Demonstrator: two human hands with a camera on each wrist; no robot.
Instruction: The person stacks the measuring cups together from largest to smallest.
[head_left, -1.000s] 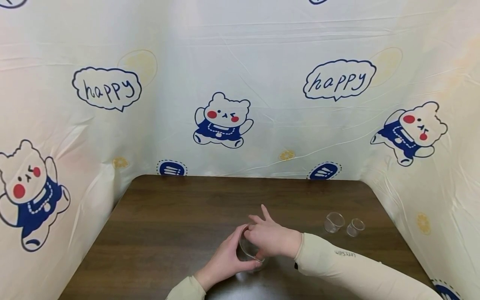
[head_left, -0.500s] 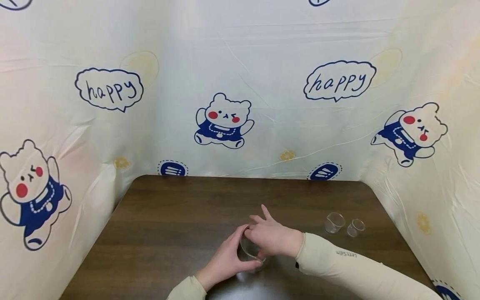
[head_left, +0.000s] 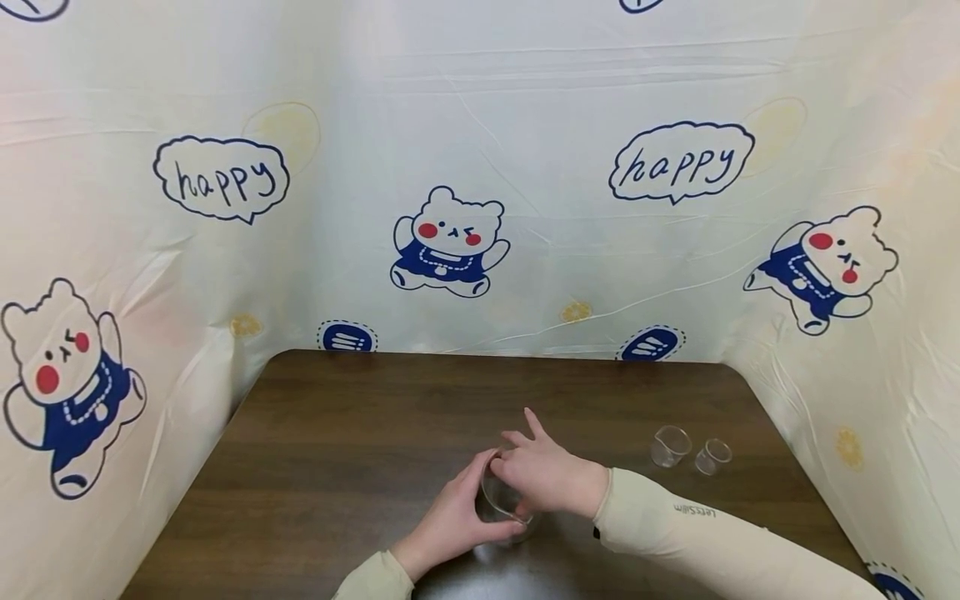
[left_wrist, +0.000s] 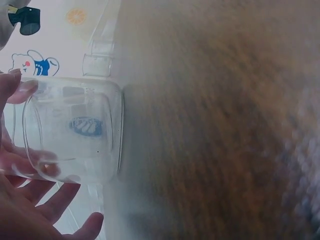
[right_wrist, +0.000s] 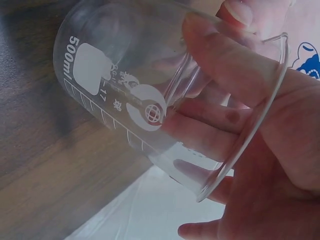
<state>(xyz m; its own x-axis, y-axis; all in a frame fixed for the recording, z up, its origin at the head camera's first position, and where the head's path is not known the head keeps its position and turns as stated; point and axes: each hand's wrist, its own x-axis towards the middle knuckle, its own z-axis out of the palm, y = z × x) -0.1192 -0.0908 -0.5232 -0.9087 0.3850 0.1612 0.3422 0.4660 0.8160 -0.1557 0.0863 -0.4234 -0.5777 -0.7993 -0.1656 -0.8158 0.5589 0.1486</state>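
A large clear glass beaker (right_wrist: pixel 112 107), printed 500ml, stands upright on the table near its front middle. My left hand (head_left: pixel 450 510) grips it from the left, thumb in front and fingers behind. My right hand (head_left: pixel 542 477) reaches into its mouth from the right, index and little finger raised outside. In the right wrist view, the thumb and fingers inside pinch the rim of a smaller glass beaker (right_wrist: pixel 181 79) nested in the large one. The left wrist view shows the nested walls through the glass; the inner beaker's lower part is hard to make out.
Two small glass beakers, one larger (head_left: pixel 670 447) and one smaller (head_left: pixel 712 457), stand side by side at the right of the dark wooden table (head_left: pixel 337 417). A printed cloth (head_left: pixel 555 150) hangs around the table's back and sides.
The head view has shifted very slightly. Both hands and the beakers keep their places.
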